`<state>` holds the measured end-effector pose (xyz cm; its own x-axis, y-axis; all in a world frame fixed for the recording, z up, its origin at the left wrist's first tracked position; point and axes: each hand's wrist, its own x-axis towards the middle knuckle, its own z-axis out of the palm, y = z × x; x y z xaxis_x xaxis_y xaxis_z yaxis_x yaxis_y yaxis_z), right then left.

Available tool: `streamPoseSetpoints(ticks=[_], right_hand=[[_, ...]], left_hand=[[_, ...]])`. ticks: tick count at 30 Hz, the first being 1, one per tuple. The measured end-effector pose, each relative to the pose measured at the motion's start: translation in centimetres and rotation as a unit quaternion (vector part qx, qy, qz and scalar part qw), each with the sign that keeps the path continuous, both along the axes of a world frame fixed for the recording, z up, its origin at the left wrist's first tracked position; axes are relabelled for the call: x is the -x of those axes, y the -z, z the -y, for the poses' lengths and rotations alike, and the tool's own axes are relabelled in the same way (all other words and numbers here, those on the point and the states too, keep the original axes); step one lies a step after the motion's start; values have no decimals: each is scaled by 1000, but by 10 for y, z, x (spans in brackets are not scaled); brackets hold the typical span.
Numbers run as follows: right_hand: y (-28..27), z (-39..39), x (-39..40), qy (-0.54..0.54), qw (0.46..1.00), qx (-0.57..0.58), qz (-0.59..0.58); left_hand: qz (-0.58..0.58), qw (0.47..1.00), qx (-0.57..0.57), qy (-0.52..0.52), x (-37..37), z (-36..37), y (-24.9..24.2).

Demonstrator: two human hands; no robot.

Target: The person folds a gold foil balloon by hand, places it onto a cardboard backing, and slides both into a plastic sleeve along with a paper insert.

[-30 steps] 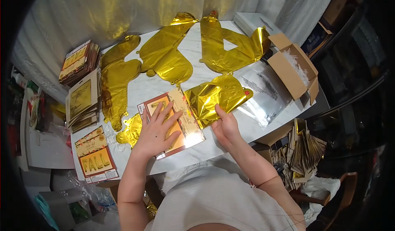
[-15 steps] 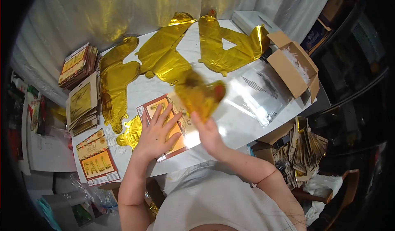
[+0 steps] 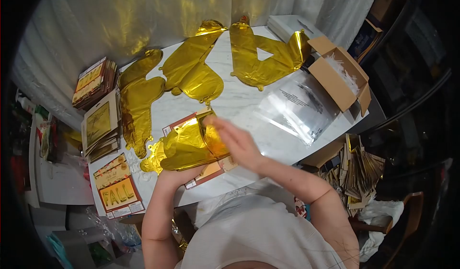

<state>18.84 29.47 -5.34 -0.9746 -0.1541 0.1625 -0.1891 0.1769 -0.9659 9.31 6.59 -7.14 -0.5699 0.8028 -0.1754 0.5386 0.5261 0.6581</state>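
Note:
A gold foil balloon (image 3: 184,146), flat and folded over, lies across the printed cardboard packaging (image 3: 209,174) at the table's near side. My left hand (image 3: 183,176) is under the balloon's near edge, its fingers hidden by the foil. My right hand (image 3: 239,143) rests against the balloon's right part, fingers stretched out towards the upper left over the folded layers. A smaller crinkled gold foil piece (image 3: 152,158) sticks out to the left of the balloon. At the left, a printed FALL package (image 3: 116,192) lies flat.
Flat gold letter balloons (image 3: 139,101), (image 3: 194,70), (image 3: 266,60) spread along the back. Stacked packages (image 3: 96,84) and cards (image 3: 100,125) stand left. Clear plastic bags (image 3: 299,108) and an open cardboard box (image 3: 338,79) lie right. Many gold packets (image 3: 352,173) fill a box below the table.
My right hand has brought the gold foil balloon down and left onto the packaging. The foil now covers my left hand's fingers, which were spread on the packaging before.

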Motion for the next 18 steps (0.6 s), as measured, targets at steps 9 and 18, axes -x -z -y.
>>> streamPoseSetpoints(ticks=[9,18], right_hand=[[54,-10,37,77,865,-479,-128],[45,-7,33,81,852,-497,-143]], left_hand=[[-12,1000,15,-3,-2,1,1],[-67,997,-31,9,-14,-2,-13]])
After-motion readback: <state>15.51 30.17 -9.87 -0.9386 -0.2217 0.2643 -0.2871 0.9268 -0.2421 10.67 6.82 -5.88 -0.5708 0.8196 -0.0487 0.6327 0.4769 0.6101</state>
